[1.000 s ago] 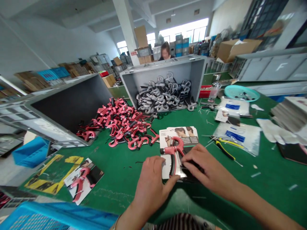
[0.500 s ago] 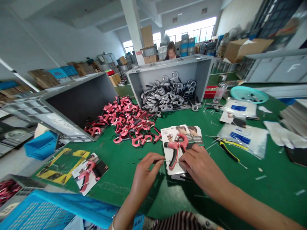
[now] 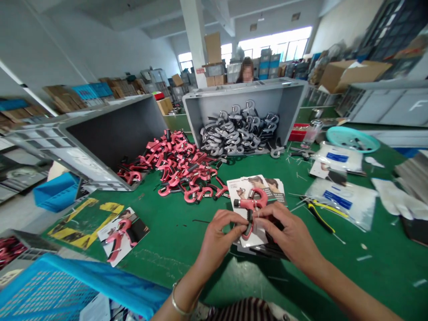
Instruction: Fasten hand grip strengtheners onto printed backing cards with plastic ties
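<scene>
A pink-and-black hand grip strengthener (image 3: 258, 197) lies on a printed backing card (image 3: 236, 191), which rests on a stack of similar cards (image 3: 278, 187). At one handle, the fingers of my left hand (image 3: 224, 229) pinch from the left. My right hand (image 3: 284, 227) pinches close by from the right, its fingertips almost meeting the left ones. A thin white cable tie (image 3: 256, 215) shows between the fingertips; the rest is covered by fingers. Off to the left, another pink grip strengthener (image 3: 117, 238) lies on its own card (image 3: 138, 225).
Pink grip strengtheners (image 3: 183, 169) spill from a tipped grey crate (image 3: 100, 102). Grey ones fill a second crate (image 3: 190, 111). Yellow-handled cutters (image 3: 321, 216), plastic bags (image 3: 354, 205) and a turquoise tray (image 3: 371, 145) are at right. A blue basket (image 3: 110, 285) stands front left; a person sits beyond.
My left hand has moved right, from the card's edge onto the strengthener's handle. My right fingertips have shifted up slightly, beside the same handle. The view has turned a little.
</scene>
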`<state>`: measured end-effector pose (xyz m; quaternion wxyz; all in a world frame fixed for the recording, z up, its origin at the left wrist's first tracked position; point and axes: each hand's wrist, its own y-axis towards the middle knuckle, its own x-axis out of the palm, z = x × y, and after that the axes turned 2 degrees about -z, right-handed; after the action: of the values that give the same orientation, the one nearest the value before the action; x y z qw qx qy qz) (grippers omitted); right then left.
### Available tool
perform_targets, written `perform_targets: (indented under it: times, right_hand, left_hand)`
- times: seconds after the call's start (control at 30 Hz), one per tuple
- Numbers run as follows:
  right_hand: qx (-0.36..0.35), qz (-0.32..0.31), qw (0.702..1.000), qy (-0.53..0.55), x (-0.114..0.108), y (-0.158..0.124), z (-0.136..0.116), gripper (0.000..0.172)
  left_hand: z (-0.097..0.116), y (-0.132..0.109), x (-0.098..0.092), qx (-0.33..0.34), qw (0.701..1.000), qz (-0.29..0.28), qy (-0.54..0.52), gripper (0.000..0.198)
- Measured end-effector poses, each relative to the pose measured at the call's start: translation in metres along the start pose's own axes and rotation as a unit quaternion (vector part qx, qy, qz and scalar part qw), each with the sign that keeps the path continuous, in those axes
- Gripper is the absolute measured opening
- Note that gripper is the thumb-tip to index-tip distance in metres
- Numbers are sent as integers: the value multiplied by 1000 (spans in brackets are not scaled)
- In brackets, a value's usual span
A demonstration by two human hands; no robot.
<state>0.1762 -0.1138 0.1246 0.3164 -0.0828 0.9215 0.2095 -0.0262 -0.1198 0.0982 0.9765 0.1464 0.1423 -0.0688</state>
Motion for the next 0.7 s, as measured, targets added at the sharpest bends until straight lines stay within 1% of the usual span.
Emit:
perform_targets:
  times: [0.1,0.17,0.23,0.33,0.47,0.6,0.7]
  right_hand:
    - [-2,-4,1000,-14,-4,1,1,8]
    - [-37,-33,998,-47,-8,1,1,9]
    - [-75,-62,991,-96,-11,1,1,12]
    - [-95,-80,978,-167,-13,1,1,16]
    - [-113,-84,967,-214,-14,1,0,19]
    - [-144,-65,957,-243,-14,4,-4,24]
    - [-166,-62,950,-259,-14,5,-8,26]
  left_hand:
    - [1,2,3,-23,999,22,-5,8]
    - [7,4,5,-34,999,41,-14,9]
    - [13,6,7,-22,999,26,-15,8]
    - [19,10,10,-5,1000,-20,-11,5]
    - [21,12,12,-9,1000,-23,-15,5]
    - [21,11,13,-8,999,-32,4,5]
    - [20,11,14,-4,999,-38,13,6]
